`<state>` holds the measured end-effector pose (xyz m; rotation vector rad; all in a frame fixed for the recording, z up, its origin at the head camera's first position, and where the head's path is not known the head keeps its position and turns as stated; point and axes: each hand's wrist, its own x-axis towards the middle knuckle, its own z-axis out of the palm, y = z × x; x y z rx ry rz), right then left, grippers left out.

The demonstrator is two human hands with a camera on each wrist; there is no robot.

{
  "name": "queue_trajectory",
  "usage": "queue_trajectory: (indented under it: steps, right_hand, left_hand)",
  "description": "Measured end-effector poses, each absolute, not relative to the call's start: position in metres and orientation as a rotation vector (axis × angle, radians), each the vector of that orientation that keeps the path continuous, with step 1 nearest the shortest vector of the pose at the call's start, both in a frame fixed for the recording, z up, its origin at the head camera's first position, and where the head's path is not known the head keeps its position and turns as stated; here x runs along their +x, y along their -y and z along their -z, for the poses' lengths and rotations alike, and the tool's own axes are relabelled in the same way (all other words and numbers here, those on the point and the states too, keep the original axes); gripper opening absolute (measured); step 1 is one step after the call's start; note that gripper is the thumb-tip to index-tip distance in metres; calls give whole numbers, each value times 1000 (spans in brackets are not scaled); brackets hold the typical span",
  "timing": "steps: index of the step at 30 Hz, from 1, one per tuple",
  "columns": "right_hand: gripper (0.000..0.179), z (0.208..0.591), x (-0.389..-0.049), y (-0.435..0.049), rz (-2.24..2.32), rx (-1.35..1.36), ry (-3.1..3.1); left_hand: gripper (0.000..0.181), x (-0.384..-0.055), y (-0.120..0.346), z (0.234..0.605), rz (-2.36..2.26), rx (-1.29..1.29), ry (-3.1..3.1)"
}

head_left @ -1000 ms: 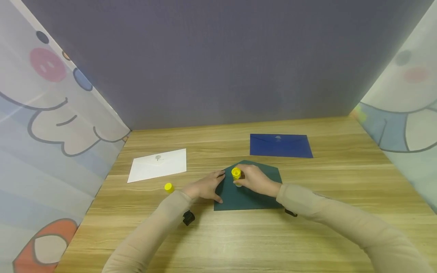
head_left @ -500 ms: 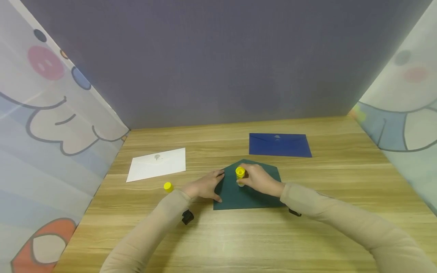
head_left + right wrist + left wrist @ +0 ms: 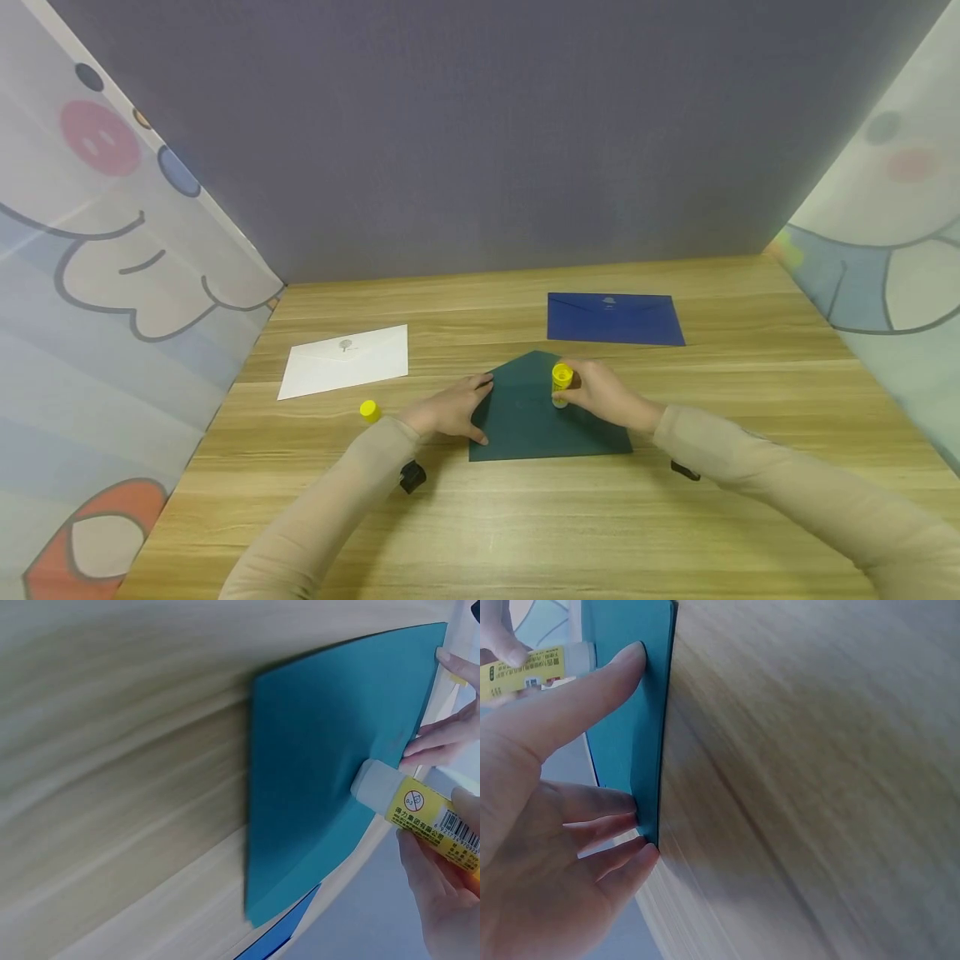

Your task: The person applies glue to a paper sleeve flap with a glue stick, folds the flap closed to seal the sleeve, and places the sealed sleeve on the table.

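Note:
A dark green envelope (image 3: 525, 429) lies in front of the person, its pointed flap side away from them. My right hand (image 3: 609, 397) grips a yellow glue stick (image 3: 561, 380) upright between thumb and fingers. In the right wrist view, the pale end of the glue stick (image 3: 427, 814) stands against the envelope's surface. At the envelope's left side, my left hand (image 3: 450, 410) rests with spread fingers. The left wrist view shows its thumb and fingertips touching the green envelope (image 3: 619, 761) near the edge. The glue stick's contact face is hidden.
A small yellow cap (image 3: 370, 411) sits on the wooden table (image 3: 495, 525), left of the left hand. Behind it lies a white envelope (image 3: 367, 365). A blue envelope (image 3: 615, 323) lies at the back right, before a grey upright panel (image 3: 510, 142).
My right hand has moved to the right over the green envelope, carrying the glue stick with it. The left hand has stayed in place.

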<state>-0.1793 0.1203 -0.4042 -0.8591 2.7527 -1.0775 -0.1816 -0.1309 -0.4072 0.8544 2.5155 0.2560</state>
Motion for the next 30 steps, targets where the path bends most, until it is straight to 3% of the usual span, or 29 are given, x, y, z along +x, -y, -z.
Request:
queue_trajectory:
  steps: [9,23,30]
  right_hand:
    - [24,405,-179,-126,1072,-954,-2774]
    - [22,398,-184,-83,995,-1029,-2684]
    - [26,399,-184,-83,1034,-981,-2647]
  left_hand:
    - [89,-183,132,408,-291,864,-2499]
    - [88,-183,129,407,-241,837,-2517]
    - [90,-182,129,406,-229,837,-2525]
